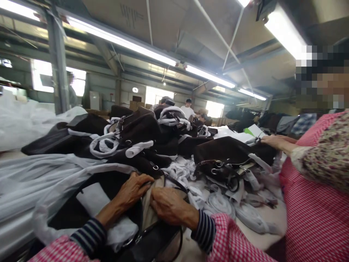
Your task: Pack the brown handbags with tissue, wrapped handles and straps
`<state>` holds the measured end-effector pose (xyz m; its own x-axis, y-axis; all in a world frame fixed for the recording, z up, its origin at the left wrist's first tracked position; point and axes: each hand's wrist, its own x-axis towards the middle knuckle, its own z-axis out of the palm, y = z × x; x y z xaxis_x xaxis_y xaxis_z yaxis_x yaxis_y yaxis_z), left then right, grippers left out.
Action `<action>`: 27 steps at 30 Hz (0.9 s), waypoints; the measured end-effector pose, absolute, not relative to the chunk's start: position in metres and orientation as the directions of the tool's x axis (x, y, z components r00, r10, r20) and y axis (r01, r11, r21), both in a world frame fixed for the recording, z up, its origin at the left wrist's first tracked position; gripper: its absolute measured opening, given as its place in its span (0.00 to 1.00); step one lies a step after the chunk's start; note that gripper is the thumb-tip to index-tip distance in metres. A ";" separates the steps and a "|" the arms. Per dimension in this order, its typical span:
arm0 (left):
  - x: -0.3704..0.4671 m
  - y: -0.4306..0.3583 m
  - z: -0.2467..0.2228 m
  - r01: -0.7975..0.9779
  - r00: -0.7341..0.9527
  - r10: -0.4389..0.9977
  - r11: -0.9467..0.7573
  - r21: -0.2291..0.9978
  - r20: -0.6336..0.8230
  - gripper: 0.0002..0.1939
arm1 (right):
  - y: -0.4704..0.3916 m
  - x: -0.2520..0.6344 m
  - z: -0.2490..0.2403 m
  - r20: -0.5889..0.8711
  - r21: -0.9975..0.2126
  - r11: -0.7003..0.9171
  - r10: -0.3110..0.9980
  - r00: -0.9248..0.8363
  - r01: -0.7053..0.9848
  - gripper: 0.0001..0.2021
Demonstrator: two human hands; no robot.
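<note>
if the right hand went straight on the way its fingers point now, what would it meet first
Most likely the beige lining of the open dark bag, which the right hand seems to touch; beyond that, perhaps the left hand, though depth is unclear.

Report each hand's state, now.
Left hand: at the dark bag's opening; grip cannot be told.
Right hand: closed on the bag's beige lining.

From my remote feed I list: one grey post (57, 65) at left; lit tube lamps (122, 42) in slanting rows; a pale ceiling (185, 22), thin rods (230, 47) crossing beneath; several bright windows (215, 108) along the grey far wall (100, 85); brown cartons (133, 105) standing before it.
</note>
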<state>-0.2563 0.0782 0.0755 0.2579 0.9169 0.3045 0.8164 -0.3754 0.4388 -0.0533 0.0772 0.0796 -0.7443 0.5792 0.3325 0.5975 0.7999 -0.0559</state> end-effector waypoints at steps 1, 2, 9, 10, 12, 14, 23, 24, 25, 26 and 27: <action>-0.256 0.073 0.079 0.794 0.284 0.906 -0.405 0.453 0.313 0.18 | 0.071 -0.051 0.081 0.340 -0.095 0.794 0.593 -0.730 0.600 0.03; -0.256 0.066 0.082 0.772 0.316 0.896 -0.434 0.464 0.312 0.16 | 0.066 -0.049 0.081 0.357 -0.158 0.781 0.616 -0.702 0.605 0.03; -0.258 0.037 0.078 0.742 0.385 0.868 -0.493 0.453 0.315 0.10 | 0.060 -0.057 0.062 0.427 -0.704 0.598 0.788 -0.444 0.383 0.06; -0.258 0.040 0.073 0.742 0.398 0.859 -0.508 0.437 0.323 0.09 | 0.060 -0.057 0.062 0.424 -0.721 0.592 0.788 -0.446 0.360 0.05; -0.257 0.046 0.066 0.743 0.427 0.844 -0.532 0.406 0.324 0.10 | 0.058 -0.052 0.068 0.420 -0.731 0.609 0.757 -0.501 0.308 0.06; -0.255 0.048 0.065 0.737 0.427 0.844 -0.532 0.417 0.323 0.10 | 0.056 -0.036 0.084 0.449 -0.709 0.653 0.710 -0.543 0.267 0.09; -0.265 0.027 0.093 0.587 0.217 0.929 -0.369 0.721 0.299 0.18 | 0.075 0.108 0.107 0.363 -0.430 0.578 0.814 -0.453 0.693 0.13; -0.268 0.025 0.096 0.557 0.171 0.944 -0.330 0.762 0.283 0.19 | 0.076 0.116 0.099 0.325 -0.400 0.581 0.813 -0.483 0.709 0.14; -0.273 0.023 0.099 0.524 0.110 0.960 -0.277 0.805 0.259 0.19 | 0.076 0.120 0.092 0.290 -0.376 0.588 0.809 -0.512 0.716 0.16; -0.279 0.022 0.102 0.485 0.037 0.973 -0.217 0.847 0.229 0.20 | 0.075 0.122 0.086 0.259 -0.352 0.594 0.805 -0.534 0.724 0.17; -0.285 0.021 0.104 0.441 -0.042 0.980 -0.158 0.884 0.197 0.20 | 0.074 0.121 0.083 0.227 -0.326 0.594 0.805 -0.549 0.736 0.19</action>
